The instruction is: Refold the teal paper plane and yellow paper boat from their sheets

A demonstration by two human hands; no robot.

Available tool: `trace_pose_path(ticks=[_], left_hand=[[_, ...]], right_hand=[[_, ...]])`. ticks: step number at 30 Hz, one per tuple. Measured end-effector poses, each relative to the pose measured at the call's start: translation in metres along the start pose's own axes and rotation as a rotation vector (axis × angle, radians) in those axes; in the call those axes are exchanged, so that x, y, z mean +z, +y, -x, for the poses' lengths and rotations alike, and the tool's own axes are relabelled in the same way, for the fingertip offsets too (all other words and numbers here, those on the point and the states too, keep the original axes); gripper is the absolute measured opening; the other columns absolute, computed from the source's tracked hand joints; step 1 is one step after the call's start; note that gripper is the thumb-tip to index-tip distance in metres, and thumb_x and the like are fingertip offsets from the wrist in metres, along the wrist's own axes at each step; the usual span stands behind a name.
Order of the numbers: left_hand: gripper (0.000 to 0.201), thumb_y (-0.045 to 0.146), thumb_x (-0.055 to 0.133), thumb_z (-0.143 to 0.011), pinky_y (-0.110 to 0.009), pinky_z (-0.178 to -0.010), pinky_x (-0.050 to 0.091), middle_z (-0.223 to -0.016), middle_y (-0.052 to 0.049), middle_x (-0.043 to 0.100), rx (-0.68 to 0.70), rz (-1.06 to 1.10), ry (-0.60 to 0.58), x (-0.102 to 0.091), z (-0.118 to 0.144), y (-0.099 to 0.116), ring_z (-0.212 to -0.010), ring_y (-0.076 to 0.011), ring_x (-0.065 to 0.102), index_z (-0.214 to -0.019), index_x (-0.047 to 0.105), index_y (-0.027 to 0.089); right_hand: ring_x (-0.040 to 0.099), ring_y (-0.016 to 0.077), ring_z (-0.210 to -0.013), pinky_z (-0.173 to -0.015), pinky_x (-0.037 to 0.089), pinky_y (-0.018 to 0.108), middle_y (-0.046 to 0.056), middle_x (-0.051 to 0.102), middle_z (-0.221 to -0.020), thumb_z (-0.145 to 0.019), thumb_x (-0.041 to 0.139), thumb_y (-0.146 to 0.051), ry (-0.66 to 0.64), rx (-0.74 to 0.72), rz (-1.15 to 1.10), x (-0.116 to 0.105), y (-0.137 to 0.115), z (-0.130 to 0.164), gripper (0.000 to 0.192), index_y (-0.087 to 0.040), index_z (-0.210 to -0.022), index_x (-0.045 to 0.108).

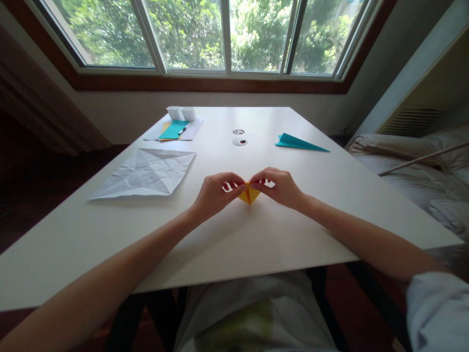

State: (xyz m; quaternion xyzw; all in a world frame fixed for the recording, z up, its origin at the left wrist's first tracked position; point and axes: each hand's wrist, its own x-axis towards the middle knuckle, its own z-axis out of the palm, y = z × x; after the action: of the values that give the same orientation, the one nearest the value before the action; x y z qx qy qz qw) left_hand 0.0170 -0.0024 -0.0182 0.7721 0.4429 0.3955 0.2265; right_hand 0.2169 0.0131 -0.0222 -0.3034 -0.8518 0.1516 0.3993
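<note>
Two hands meet at the middle of the white surface [256, 234], pinching one small folded yellow paper [249, 194] between them. Left hand [214, 192] closed on its left upper edge, right hand [279, 187] closed on the right upper edge, fingertips nearly touching over the top. Paper sits directly between the hands, equally near to both, so neither arm is closer. It shows as a downward-pointing triangle with a centre crease; tip points toward the person, wide edge up under the fingers. Long axis runs roughly left to right along that pinched edge. Can't tell whether the tip rests on the surface or hovers just above.

Elsewhere: a large creased white sheet [146, 173] lies flat, left of the left hand, well apart. A teal folded paper [298, 142], long and pointed like a dart, lies far right and beyond the right hand, its long axis running left to right. At the far left corner, a teal sheet [173, 129] with a pen [183, 129] on it, both on white paper, and two small white containers [181, 113] behind. Two round cable holes [239, 141] sit in the surface beyond the hands.

No brands, labels or readable writing anywhere. Windows behind show trees; a bed is at right.
</note>
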Motion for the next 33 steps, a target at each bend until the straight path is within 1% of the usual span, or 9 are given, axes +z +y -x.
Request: trace_pose_path(ticks=[4,6,9,13,20,24,29,31,33], left_hand=[[0.022,0.035,0.060,-0.076,-0.023,-0.061,0.046,-0.075,-0.003,0.068,-0.003,0.016,-0.021,0.000,0.000,-0.002,-0.063,-0.0118,0.057,-0.081,0.067,0.016],[0.021,0.035,0.060,-0.076,-0.022,-0.061,0.046,-0.075,-0.003,0.068,-0.007,0.016,-0.028,0.000,-0.001,-0.003,-0.063,-0.0118,0.057,-0.081,0.067,0.016],[0.020,0.034,0.060,-0.075,-0.022,-0.061,0.046,-0.075,-0.003,0.068,-0.018,0.010,-0.035,0.000,-0.001,-0.003,-0.063,-0.0119,0.058,-0.079,0.067,0.016],[0.019,0.033,0.060,-0.075,-0.022,-0.060,0.046,-0.074,-0.003,0.068,-0.027,0.006,-0.043,-0.001,-0.002,-0.003,-0.062,-0.0118,0.058,-0.078,0.067,0.016],[0.015,0.028,0.058,-0.075,-0.022,-0.058,0.045,-0.072,-0.002,0.067,0.009,-0.046,-0.070,-0.002,-0.001,-0.007,-0.061,-0.0112,0.058,-0.079,0.066,0.016],[0.011,0.023,0.056,-0.074,-0.022,-0.058,0.043,-0.068,-0.001,0.066,0.032,-0.099,-0.088,-0.004,-0.002,-0.006,-0.060,-0.0108,0.057,-0.075,0.065,0.016],[0.009,0.018,0.055,-0.070,-0.021,-0.057,0.042,-0.065,0.000,0.065,0.060,-0.145,-0.134,-0.008,-0.003,-0.007,-0.060,-0.0109,0.057,-0.071,0.064,0.016],[0.009,0.017,0.054,-0.069,-0.021,-0.058,0.042,-0.066,0.000,0.064,0.083,-0.174,-0.147,-0.010,-0.002,-0.007,-0.061,-0.0112,0.057,-0.071,0.063,0.016],[0.009,0.016,0.053,-0.069,-0.021,-0.058,0.042,-0.068,0.000,0.063,0.116,-0.208,-0.146,-0.010,-0.002,-0.007,-0.063,-0.0116,0.057,-0.071,0.062,0.017]], right_hand=[[0.058,0.0134,-0.071,-0.067,0.047,0.027,0.003,0.065,-0.083,-0.086,0.052,-0.033,-0.030,-0.036,-0.002,-0.001,0.003,0.001,0.018,-0.022,-0.096,0.063],[0.058,0.0138,-0.073,-0.067,0.047,0.027,0.004,0.065,-0.084,-0.087,0.050,-0.032,-0.062,-0.043,-0.001,-0.001,0.003,0.001,0.019,-0.022,-0.097,0.063],[0.058,0.0139,-0.074,-0.066,0.048,0.027,0.004,0.064,-0.085,-0.088,0.047,-0.032,-0.097,-0.038,-0.004,-0.002,0.005,0.002,0.020,-0.022,-0.094,0.062],[0.058,0.0131,-0.073,-0.064,0.048,0.025,0.004,0.064,-0.085,-0.087,0.048,-0.032,-0.121,-0.032,-0.001,-0.005,0.007,0.001,0.018,-0.022,-0.092,0.061],[0.059,0.0127,-0.071,-0.065,0.047,0.025,0.002,0.066,-0.081,-0.083,0.053,-0.029,-0.243,-0.026,-0.002,-0.020,0.015,-0.003,0.012,-0.020,-0.086,0.060],[0.059,0.0129,-0.069,-0.066,0.047,0.027,0.002,0.066,-0.078,-0.079,0.057,-0.031,-0.269,-0.051,0.031,-0.027,0.019,-0.004,0.011,-0.020,-0.080,0.060],[0.058,0.0117,-0.064,-0.066,0.047,0.026,0.001,0.065,-0.074,-0.079,0.058,-0.032,-0.307,-0.053,0.055,-0.030,0.020,-0.004,0.014,-0.019,-0.075,0.058],[0.058,0.0115,-0.065,-0.066,0.046,0.025,0.000,0.065,-0.073,-0.078,0.058,-0.030,-0.300,-0.046,0.067,-0.029,0.019,-0.004,0.012,-0.019,-0.075,0.058],[0.059,0.0118,-0.067,-0.066,0.046,0.025,0.001,0.065,-0.075,-0.077,0.058,-0.026,-0.285,-0.024,0.087,-0.027,0.017,-0.004,0.008,-0.019,-0.079,0.059]])
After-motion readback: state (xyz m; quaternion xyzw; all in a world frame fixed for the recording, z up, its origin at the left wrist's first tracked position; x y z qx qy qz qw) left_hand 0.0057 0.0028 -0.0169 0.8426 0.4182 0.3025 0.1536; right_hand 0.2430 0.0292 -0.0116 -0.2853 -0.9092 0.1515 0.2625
